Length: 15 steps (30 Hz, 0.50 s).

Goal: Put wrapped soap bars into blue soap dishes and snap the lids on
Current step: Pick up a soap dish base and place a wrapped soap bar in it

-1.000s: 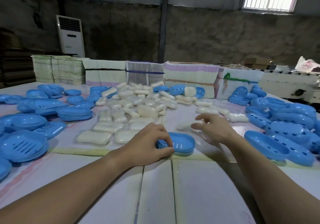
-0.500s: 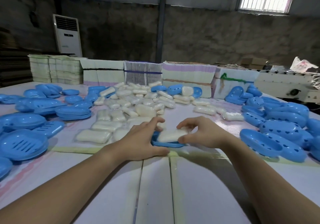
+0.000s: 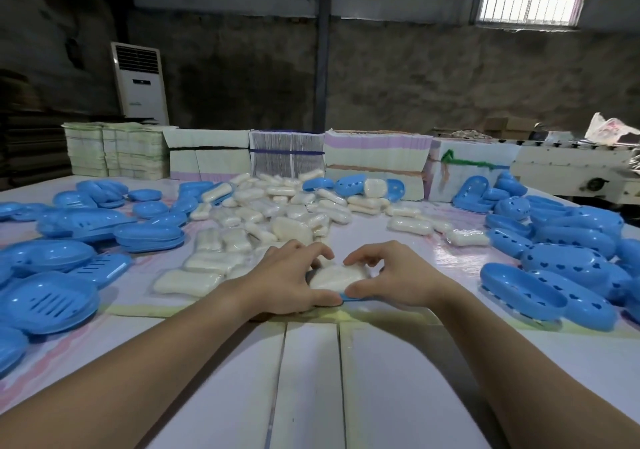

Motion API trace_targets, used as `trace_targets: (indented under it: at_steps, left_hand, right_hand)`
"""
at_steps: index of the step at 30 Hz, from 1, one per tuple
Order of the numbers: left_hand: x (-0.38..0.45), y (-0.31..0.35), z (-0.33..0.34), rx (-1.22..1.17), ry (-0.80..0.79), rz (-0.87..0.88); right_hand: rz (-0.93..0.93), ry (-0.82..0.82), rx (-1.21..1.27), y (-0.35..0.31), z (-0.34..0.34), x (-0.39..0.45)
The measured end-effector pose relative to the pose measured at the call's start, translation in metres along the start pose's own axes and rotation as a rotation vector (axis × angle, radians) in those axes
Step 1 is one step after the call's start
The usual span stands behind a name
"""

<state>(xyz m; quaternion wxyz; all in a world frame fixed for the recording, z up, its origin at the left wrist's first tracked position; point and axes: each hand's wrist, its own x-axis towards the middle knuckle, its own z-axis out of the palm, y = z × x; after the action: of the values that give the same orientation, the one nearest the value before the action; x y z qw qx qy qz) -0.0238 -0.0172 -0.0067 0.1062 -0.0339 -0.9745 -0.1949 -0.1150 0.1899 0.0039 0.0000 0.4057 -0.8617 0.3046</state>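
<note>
Both your hands meet over one soap bar (image 3: 335, 276) sitting in blue dish (image 3: 356, 298) at table (image 3: 311, 379) centre. Left hand (image 3: 287, 280) and right hand (image 3: 394, 277) curl round bar and dish, thumbs on near rim. Soap pile (image 3: 277, 206) lies beyond dish; loose blue dishes (image 3: 554, 275) right of it, more (image 3: 52, 275) left.

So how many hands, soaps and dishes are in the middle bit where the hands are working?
Hands: 2, the left hand and the right hand
wrapped soap bar between them: 1
blue soap dish under it: 1
Total: 4
</note>
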Motion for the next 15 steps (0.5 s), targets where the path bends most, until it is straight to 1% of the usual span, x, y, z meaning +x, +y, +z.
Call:
trace_targets:
  at_steps: [5,9,13,15]
  left_hand:
    - [0.014,0.009,-0.009,-0.028,-0.086,-0.010]
    - [0.018,0.010,0.004,-0.030,-0.003,-0.032]
    - [0.014,0.000,0.015,-0.022,0.066,-0.040]
    - [0.014,0.000,0.015,-0.027,0.086,-0.030]
  right_hand:
    - [0.017,0.006,0.031,0.004,-0.005,-0.002]
    - [0.108,-0.022,0.037,0.008,-0.022,-0.007]
    - [0.108,-0.061,0.069,0.009,-0.026,-0.008]
    - [0.153,-0.042,0.119,0.009,-0.027,-0.007]
